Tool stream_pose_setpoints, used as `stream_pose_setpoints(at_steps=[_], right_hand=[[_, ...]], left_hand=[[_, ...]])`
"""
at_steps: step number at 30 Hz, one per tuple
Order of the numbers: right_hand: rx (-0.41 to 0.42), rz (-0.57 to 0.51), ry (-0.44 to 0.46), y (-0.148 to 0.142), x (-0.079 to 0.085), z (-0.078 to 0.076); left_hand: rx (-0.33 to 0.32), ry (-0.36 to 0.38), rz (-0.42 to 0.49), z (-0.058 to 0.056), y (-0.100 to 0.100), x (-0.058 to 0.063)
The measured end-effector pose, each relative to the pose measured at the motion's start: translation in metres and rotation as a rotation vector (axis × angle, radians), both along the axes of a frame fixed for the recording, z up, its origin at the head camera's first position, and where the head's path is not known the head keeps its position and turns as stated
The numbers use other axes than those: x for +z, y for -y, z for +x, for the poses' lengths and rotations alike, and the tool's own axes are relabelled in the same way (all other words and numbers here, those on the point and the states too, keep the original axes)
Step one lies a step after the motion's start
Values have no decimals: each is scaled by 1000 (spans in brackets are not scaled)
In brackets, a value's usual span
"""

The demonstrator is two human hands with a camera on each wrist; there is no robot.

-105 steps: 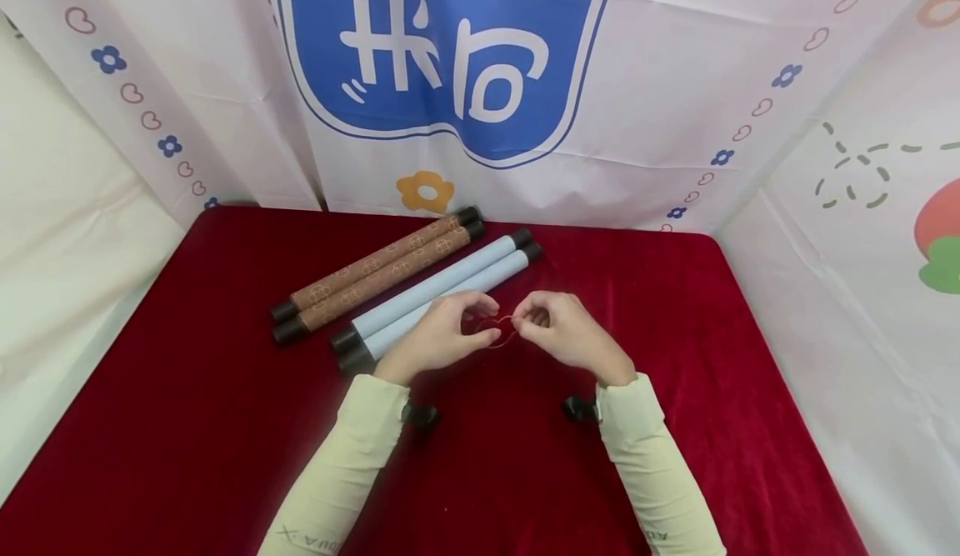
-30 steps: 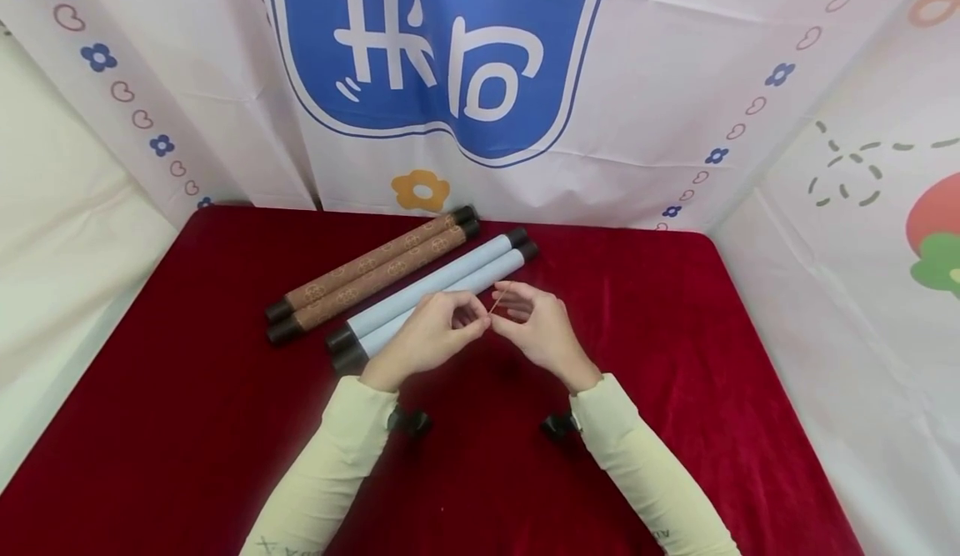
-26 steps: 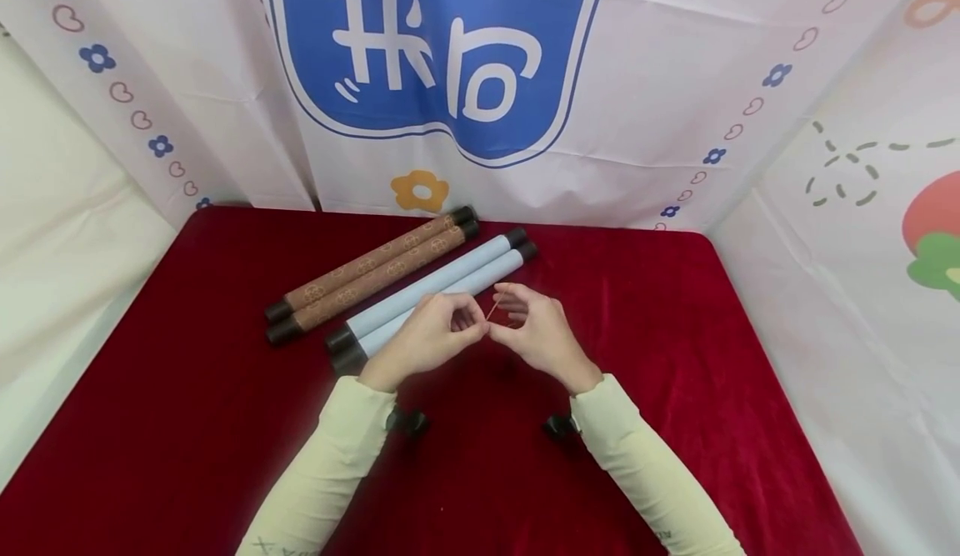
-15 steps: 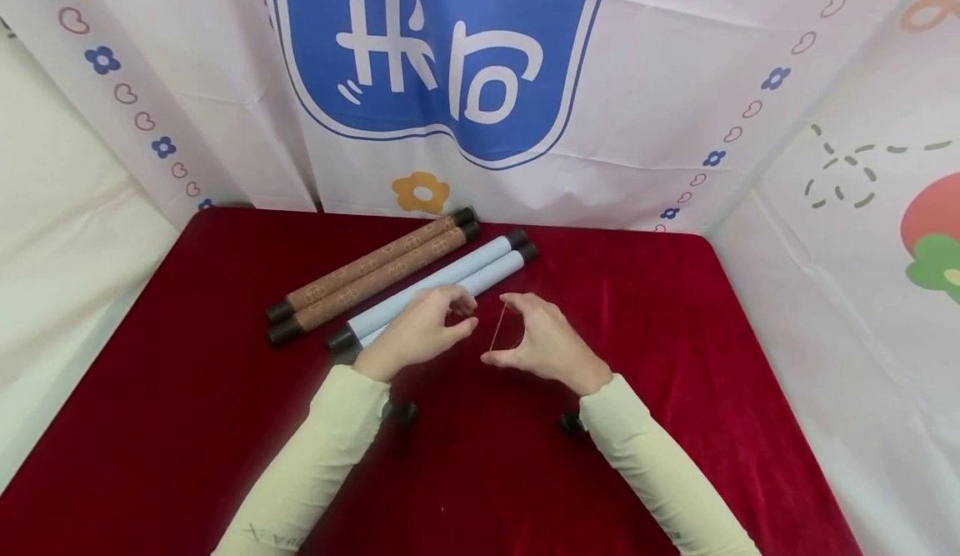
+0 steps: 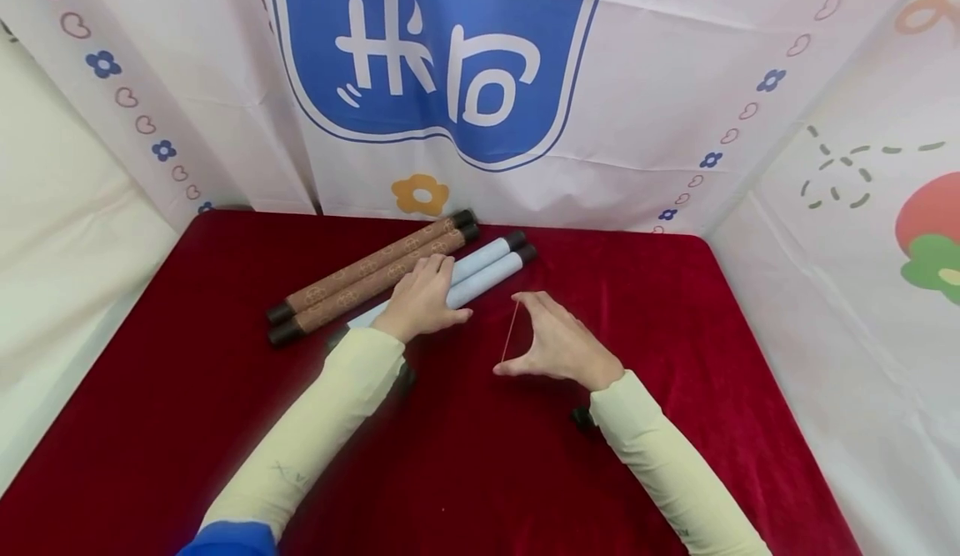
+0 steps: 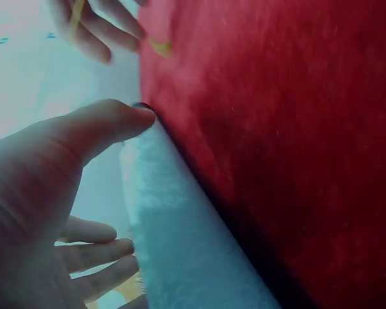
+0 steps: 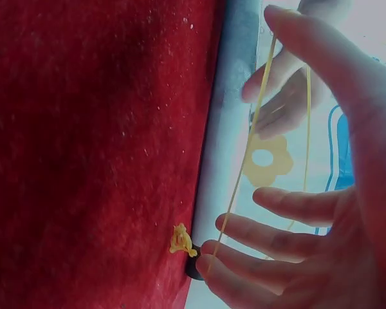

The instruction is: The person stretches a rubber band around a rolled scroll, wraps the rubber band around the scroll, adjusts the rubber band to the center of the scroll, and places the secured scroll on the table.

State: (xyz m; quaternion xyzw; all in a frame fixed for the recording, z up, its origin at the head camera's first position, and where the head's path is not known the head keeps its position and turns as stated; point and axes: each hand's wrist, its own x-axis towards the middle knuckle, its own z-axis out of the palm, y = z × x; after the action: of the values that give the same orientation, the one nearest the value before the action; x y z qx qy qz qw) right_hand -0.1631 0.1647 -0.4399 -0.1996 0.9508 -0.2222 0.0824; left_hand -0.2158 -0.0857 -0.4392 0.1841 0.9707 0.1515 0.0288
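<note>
My left hand lies over the pair of light blue rolls with black ends, its fingers spread. In the left wrist view the thumb is at one side of a roll and the other fingers are on the far side; firm contact cannot be told. To the right, above the table, my right hand holds a thin rubber band stretched between thumb and fingertips. The right wrist view shows both strands of the rubber band and the fingers spread apart, fairly straight.
Beyond the light blue rolls lies a pair of brown patterned rolls with black ends. A small crumpled yellow thing shows near a roll's black end in the right wrist view. Red cloth covers the table; a printed curtain stands behind.
The hands were together at the rubber band, then parted. My right hand kept the band, spread it wider and shifted slightly right. My left hand moved forward over the light blue rolls.
</note>
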Motion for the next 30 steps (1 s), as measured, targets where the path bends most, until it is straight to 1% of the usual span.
stream_pose_setpoints(at_steps=[2,6,11,18,23,26,30], right_hand=[[2,3,4,-1,1,0],[-4,0,16,-3,3,0],[-7,-2,24,-5,5,0],[3,-7,17,-7,6,0],[6,-14,1,-9,7,-2],[3,-22,4,-10,8,-3],[-6,-20,15,-12,11,-3]], left_hand=[[14,25,-37,-7,-3,-3],[39,68,-74,-20,-11,-10],[67,84,-89,-31,-19,-15],[116,97,-94,-36,-22,-20],[122,85,-74,-40,-24,-24],[119,71,-55,-41,-23,-24],[106,20,-26,-41,-21,-24]])
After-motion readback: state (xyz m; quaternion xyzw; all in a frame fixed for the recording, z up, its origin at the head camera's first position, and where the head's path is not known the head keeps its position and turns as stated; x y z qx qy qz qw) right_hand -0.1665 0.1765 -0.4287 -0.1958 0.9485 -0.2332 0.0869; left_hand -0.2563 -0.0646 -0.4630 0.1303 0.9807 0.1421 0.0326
